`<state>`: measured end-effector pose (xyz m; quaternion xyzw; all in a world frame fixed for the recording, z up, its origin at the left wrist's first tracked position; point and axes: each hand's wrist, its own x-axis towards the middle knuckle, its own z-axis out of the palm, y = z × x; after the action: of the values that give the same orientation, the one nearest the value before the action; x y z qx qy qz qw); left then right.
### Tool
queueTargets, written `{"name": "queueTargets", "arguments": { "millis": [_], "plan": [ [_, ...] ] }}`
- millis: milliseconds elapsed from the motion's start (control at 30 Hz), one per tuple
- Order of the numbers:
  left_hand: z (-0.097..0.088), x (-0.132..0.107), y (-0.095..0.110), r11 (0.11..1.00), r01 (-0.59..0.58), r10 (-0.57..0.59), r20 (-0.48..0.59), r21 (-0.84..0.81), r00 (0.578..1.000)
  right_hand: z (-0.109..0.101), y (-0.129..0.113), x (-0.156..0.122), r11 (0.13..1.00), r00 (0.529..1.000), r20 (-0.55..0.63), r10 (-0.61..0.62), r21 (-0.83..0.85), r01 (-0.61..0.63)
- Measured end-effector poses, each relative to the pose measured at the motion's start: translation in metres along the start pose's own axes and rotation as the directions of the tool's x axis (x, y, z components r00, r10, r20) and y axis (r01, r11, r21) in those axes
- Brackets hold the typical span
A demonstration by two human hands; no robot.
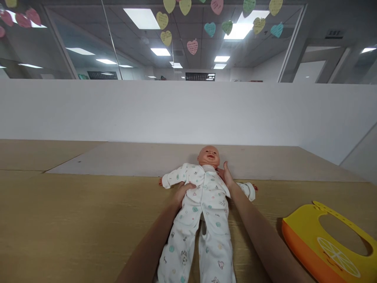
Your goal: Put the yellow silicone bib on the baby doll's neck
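A baby doll [208, 196] in white printed pyjamas lies on its back on the wooden tabletop, head away from me and arms spread. My left hand [185, 192] grips the side of its torso below the armpit, with the thumb over the front and the other fingers mostly hidden. On the opposite side, my right hand [226, 175] holds the doll at the shoulder beside the neck. Its thumb points upward, and the fingers reach toward the collar. The doll's feet are cut off by the bottom edge of the view.
A yellow and orange silicone bib [326, 243] lies at the right front. Behind the table [88, 220] runs a low white partition [147, 112]. Above that is glass with heart-shaped sticky notes [192, 46].
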<state>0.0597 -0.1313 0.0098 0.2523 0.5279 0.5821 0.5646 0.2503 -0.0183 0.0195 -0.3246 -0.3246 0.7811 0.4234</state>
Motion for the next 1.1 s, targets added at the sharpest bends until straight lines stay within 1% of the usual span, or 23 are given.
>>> {"name": "queueTargets", "arguments": {
  "millis": [67,167,367,467,567,633,700,800,867,967,1100],
  "plan": [
    [0.0,0.001,0.0,1.0,0.007,-0.007,0.037,0.0,0.999,-0.001,0.001,-0.001,1.0,0.999,0.026,-0.028,-0.001,0.028],
    [0.0,0.002,0.0,1.0,-0.012,0.011,0.051,0.02,0.999,-0.003,0.002,0.0,0.998,0.997,0.058,-0.056,0.023,0.055],
    [-0.001,0.006,-0.003,1.0,-0.003,0.003,0.032,0.0,0.999,-0.01,0.004,0.002,0.997,0.994,0.086,-0.069,0.049,0.065],
    [-0.001,0.008,-0.004,1.0,-0.016,0.016,0.051,0.006,0.999,-0.013,0.005,0.004,0.991,0.986,0.116,-0.124,0.069,0.117],
    [0.0,0.007,-0.003,1.0,-0.027,0.026,0.074,0.014,0.997,-0.012,0.006,0.005,0.982,0.975,0.143,-0.17,0.102,0.157],
    [0.0,0.006,-0.002,0.999,-0.036,0.035,0.08,0.012,0.996,-0.009,0.005,0.004,0.982,0.975,0.156,-0.159,0.126,0.14],
    [0.001,0.004,-0.001,0.999,-0.043,0.043,0.083,0.003,0.996,-0.007,0.004,0.003,0.987,0.981,0.154,-0.114,0.132,0.094],
    [0.002,0.0,0.001,1.0,-0.029,0.029,0.073,0.0,0.997,-0.005,0.003,0.001,0.995,0.991,0.125,-0.046,0.088,0.035],
    [0.003,-0.002,0.002,1.0,-0.021,0.021,0.059,0.001,0.998,-0.006,0.004,-0.001,0.998,0.993,0.117,-0.032,0.053,0.026],
    [0.003,0.0,0.001,1.0,-0.026,0.027,0.051,-0.007,0.998,-0.005,0.005,-0.003,0.998,0.99,0.128,-0.059,0.041,0.055],
    [0.001,0.005,-0.003,0.999,-0.037,0.038,0.06,-0.019,0.998,-0.001,0.005,-0.005,0.987,0.98,0.145,-0.138,0.101,0.124]
  ]
}}
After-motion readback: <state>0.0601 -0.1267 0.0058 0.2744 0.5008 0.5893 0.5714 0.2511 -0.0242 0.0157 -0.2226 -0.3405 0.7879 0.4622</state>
